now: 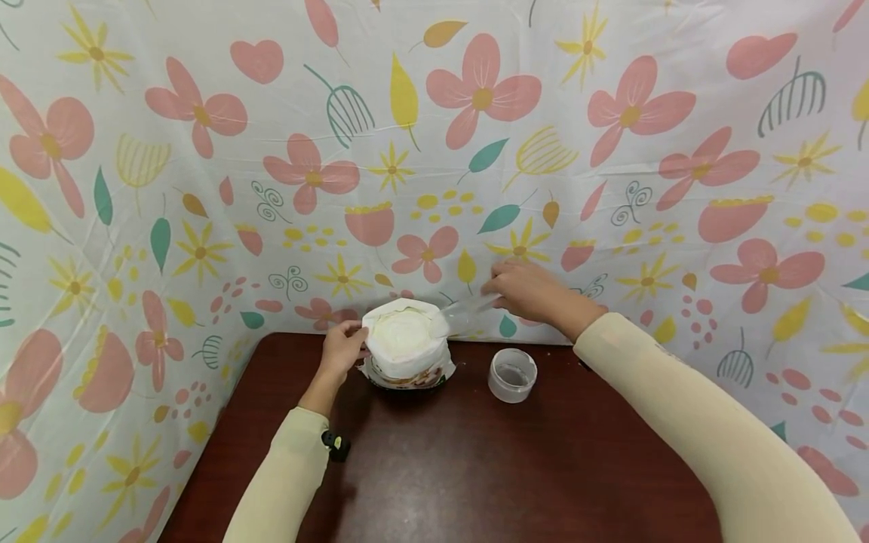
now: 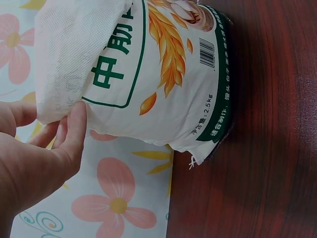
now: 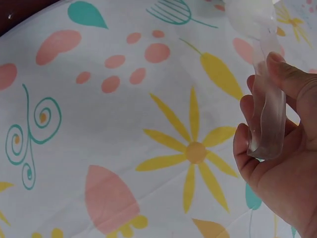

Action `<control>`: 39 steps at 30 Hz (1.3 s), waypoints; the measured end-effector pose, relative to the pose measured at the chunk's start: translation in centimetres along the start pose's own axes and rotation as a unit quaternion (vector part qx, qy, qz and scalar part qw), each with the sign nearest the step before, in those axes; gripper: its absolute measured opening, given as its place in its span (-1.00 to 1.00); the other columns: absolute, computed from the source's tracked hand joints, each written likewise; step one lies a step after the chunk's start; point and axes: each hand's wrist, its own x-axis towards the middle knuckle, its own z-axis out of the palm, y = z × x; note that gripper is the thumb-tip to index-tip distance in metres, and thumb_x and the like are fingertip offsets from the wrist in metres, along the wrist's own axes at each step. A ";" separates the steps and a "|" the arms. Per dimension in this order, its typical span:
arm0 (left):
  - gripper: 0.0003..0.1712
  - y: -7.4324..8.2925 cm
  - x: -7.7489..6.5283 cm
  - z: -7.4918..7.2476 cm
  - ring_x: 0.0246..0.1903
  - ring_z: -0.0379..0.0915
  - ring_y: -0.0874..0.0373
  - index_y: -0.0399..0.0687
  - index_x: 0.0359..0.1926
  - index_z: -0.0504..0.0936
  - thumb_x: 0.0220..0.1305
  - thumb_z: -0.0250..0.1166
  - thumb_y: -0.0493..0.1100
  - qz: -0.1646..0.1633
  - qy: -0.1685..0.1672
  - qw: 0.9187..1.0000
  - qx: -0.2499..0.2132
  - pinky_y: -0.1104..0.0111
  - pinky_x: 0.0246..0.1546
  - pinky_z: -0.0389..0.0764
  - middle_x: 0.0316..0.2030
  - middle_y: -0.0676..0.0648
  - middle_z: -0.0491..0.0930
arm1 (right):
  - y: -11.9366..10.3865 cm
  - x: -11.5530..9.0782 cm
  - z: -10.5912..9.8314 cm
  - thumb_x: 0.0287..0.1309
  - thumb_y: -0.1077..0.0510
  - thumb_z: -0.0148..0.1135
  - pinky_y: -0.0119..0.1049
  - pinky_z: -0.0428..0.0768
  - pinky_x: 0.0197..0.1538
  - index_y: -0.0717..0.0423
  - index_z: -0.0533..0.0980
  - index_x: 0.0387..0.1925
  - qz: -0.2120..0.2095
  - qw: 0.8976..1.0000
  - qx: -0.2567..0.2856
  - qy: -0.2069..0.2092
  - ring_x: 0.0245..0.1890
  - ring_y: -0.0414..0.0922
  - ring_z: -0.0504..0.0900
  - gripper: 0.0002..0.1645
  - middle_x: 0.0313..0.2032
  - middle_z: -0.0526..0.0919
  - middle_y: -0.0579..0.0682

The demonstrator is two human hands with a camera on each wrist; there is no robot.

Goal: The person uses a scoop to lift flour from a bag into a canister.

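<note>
A white flour bag (image 2: 173, 116) with a wheat picture, green lettering and "2.5kg" stands upright at the table's back edge, its top folded outward. Pale flour (image 1: 402, 333) shows inside the mouth. My left hand (image 1: 342, 348) pinches the folded cloth rim on the left side, between thumb and fingers. To the right of the bag, my right hand (image 1: 526, 290) grips a clear plastic scoop (image 3: 270, 114) by its handle. The scoop's bowl, whitish inside, is beside the bag's rim; how much it holds I cannot tell.
A round clear plastic tub (image 1: 512, 375) sits on the dark red-brown table (image 1: 475, 460), to the right of the bag and below my right hand. A flower-print cloth (image 1: 434, 151) hangs directly behind the table and along its left side.
</note>
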 end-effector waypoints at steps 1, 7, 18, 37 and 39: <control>-0.54 0.0 0.0 0.0 -0.30 0.65 0.15 -0.30 0.33 0.51 0.56 0.16 -0.15 -0.001 -0.001 1.000 -0.001 0.24 -0.15 0.83 -0.05 -0.29 0.57 | 0.0 0.2 0.0 0.13 0.18 0.55 -0.07 0.68 -0.02 -0.01 0.77 -0.07 -0.002 1.000 -0.001 -0.001 -0.14 0.05 0.62 -0.71 -0.23 0.64 0.05; -0.53 0.0 0.0 0.0 -0.28 0.66 0.14 -0.29 0.35 0.50 0.56 0.16 -0.14 -0.002 -0.003 1.000 0.000 -0.01 0.07 0.77 0.00 -0.32 0.57 | -0.2 1.0 -0.4 0.13 0.18 0.54 -0.05 0.65 -0.06 0.00 0.77 -0.11 -0.012 1.000 -0.014 -0.022 -0.19 0.06 0.61 -0.75 -0.27 0.63 0.05; -0.54 0.0 0.0 0.0 -0.30 0.65 0.15 -0.29 0.34 0.51 0.56 0.17 -0.15 0.002 -0.002 1.000 0.000 0.17 -0.09 0.83 -0.01 -0.31 0.57 | -1.0 1.9 -1.5 0.19 0.13 0.51 -0.03 0.68 -0.04 -0.05 0.77 -0.05 -0.003 0.997 -0.041 -0.072 -0.12 0.08 0.64 -0.73 -0.23 0.63 0.05; -0.52 0.0 -0.1 -0.1 -0.29 0.66 0.13 -0.28 0.36 0.48 0.57 0.15 -0.14 0.001 -0.003 1.000 0.005 0.28 -0.17 0.83 -0.01 -0.32 0.57 | -1.7 2.2 -0.3 0.17 0.17 0.50 -0.01 0.69 0.00 0.00 0.78 -0.06 -0.003 0.998 -0.008 -0.068 -0.12 0.08 0.65 -0.73 -0.22 0.66 0.05; -0.52 0.0 0.0 -0.1 -0.27 0.66 0.12 -0.28 0.36 0.49 0.57 0.15 -0.14 0.003 -0.003 1.000 0.005 0.23 -0.12 0.83 0.01 -0.32 0.56 | -1.7 2.2 -0.1 0.17 0.18 0.50 0.00 0.69 0.00 0.02 0.78 -0.06 -0.003 0.998 0.000 -0.065 -0.11 0.08 0.65 -0.73 -0.21 0.66 0.06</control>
